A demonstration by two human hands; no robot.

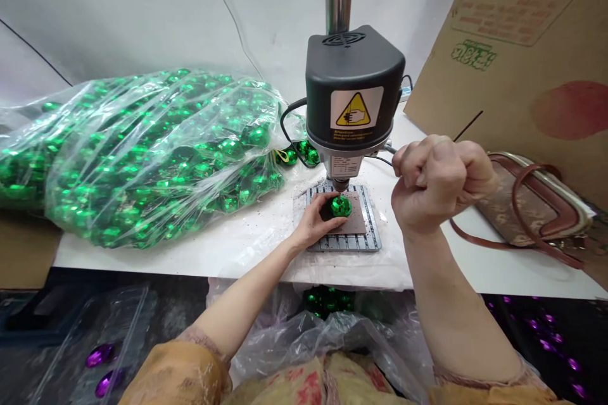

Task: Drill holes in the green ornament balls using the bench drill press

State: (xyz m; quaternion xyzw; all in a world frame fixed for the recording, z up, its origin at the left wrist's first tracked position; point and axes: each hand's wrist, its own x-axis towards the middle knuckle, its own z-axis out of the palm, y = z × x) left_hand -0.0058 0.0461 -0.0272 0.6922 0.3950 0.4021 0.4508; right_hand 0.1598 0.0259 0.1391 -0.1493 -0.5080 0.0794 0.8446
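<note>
Under the chuck of a black drill press [354,85] lies a shiny green faceted ball [341,205], on a flat board [357,225] over the slotted metal base [373,240]. My left hand [317,218] grips that ball from its left side, thumb in front and fingers behind. The chuck [340,184] is right above the ball; whether the bit touches it I cannot make out. Raised to the right of the drill head, my right hand [439,180] is closed in a fist around the drill press's lever [388,148], most of which the fingers hide.
A large clear bag of green balls [156,158] fills the left of the white table [190,259]. A brown handbag [527,209] and a big cardboard box [527,44] stand on the right. Below the table edge hangs a plastic bag [332,335] with green balls.
</note>
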